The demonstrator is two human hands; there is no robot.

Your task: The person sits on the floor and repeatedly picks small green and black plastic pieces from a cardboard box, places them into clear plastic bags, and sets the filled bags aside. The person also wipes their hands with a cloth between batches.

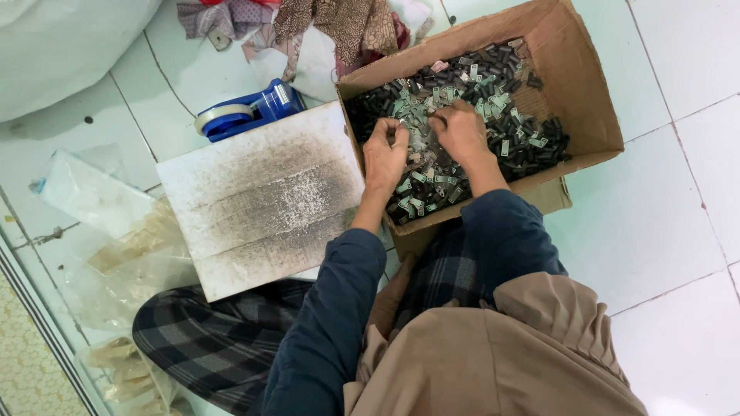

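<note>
A brown cardboard box lies on the white tiled floor in front of me, filled with several small black and pale green metal pieces. Both hands are inside the box, resting on the pile. My left hand has its fingers curled and pinches a few of the small pieces near the box's left wall. My right hand lies palm down just to its right, fingers bent into the pile and gathering pieces. What lies under the palms is hidden.
A dirty white board lies left of the box. Behind it sits a blue tape dispenser. Clear plastic bags lie at the far left, crumpled cloth at the top. My plaid-covered legs are folded below.
</note>
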